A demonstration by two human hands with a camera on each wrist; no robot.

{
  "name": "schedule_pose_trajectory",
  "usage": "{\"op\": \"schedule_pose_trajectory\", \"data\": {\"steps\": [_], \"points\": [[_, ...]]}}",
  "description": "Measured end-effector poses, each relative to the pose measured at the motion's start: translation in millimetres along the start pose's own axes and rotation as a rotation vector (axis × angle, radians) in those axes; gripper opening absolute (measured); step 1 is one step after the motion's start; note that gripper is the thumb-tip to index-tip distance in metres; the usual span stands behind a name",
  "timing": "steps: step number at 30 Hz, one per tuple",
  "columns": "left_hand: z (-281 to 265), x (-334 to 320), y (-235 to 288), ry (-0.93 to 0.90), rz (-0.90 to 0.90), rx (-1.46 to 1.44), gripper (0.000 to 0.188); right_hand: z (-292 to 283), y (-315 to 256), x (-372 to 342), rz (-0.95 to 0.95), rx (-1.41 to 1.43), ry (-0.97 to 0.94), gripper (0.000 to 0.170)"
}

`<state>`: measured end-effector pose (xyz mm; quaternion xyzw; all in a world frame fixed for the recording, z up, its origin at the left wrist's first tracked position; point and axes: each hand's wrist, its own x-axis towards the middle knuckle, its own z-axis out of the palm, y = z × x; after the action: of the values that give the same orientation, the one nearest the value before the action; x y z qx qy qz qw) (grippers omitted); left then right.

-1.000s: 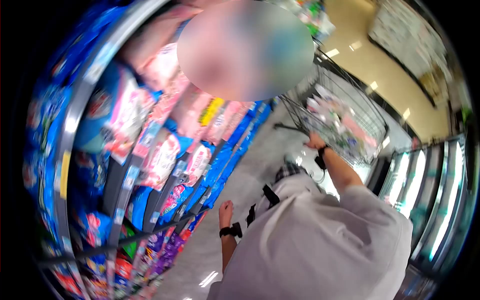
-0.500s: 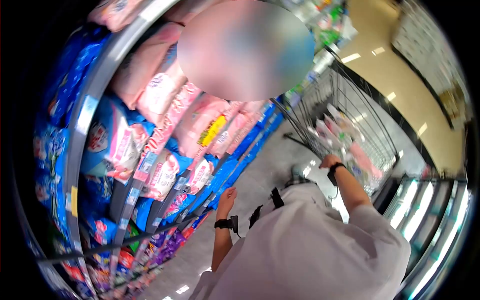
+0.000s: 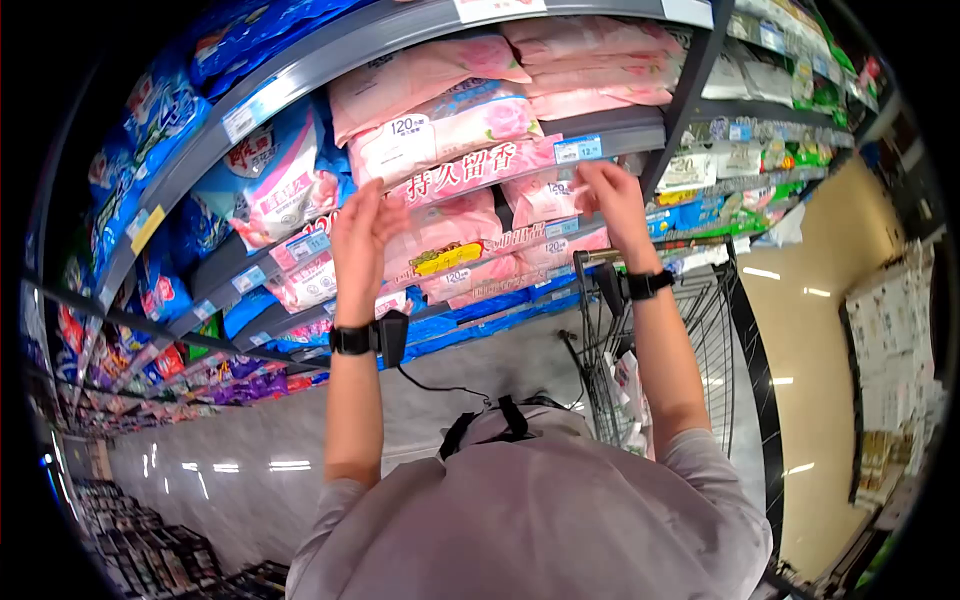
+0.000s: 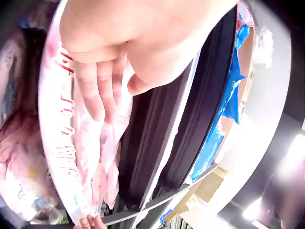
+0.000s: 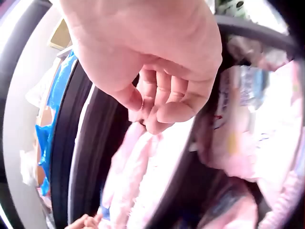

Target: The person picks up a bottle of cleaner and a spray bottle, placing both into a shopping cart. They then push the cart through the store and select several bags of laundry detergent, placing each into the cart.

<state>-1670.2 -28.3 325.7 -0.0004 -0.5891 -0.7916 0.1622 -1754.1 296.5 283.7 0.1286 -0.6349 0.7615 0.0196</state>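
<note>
In the head view my left hand (image 3: 365, 235) is raised with relaxed fingers before a shelf's pink front strip (image 3: 460, 172). A large pink package marked 120 (image 3: 445, 130) lies on that shelf. At the strip's right end, by a blue price tag (image 3: 578, 150), is my right hand (image 3: 615, 205), with its fingers loosely bent. The left wrist view shows my left hand (image 4: 128, 47) with fingers hanging long beside pink packs (image 4: 90, 152). In the right wrist view my right hand (image 5: 147, 62) has curled fingers above pink packs (image 5: 131, 176); nothing is seen in its grasp, though contact is unclear.
A wire shopping cart (image 3: 690, 340) with packages in it stands right of me, below my right forearm. Blue packages (image 3: 160, 100) fill shelves at the left, and green and white packs (image 3: 740, 160) lie on shelves beyond the dark upright. Grey floor (image 3: 270, 440) extends behind me.
The view has turned to face the shelves more squarely. My right hand has left the cart's side and risen to the shelf front; my left hand has risen from low down.
</note>
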Motion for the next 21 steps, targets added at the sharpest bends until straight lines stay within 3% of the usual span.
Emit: {"op": "schedule_pose_trajectory", "data": {"steps": [2,4,8,16,21], "points": [[2.9,16.5,11.2,0.035,0.033,0.022,0.034,21.1,-28.8,31.6,0.027,0.047,-0.053,0.031],[6.6,29.6,23.5,0.124,-0.053,0.024,0.038,36.8,-45.2,58.6,0.034,0.051,-0.104,0.033],[0.1,54.6,24.6,0.110,-0.182,-0.127,0.035,60.4,-57.6,95.4,0.143,0.104,-0.200,0.035],[7.2,71.1,33.6,0.113,-0.066,-0.069,0.032,73.9,-41.8,118.2,0.105,0.237,-0.158,0.020],[-2.9,75.9,29.5,0.141,0.016,-0.143,0.022,76.7,-57.4,101.7,-0.022,0.218,-0.181,0.024]]}}
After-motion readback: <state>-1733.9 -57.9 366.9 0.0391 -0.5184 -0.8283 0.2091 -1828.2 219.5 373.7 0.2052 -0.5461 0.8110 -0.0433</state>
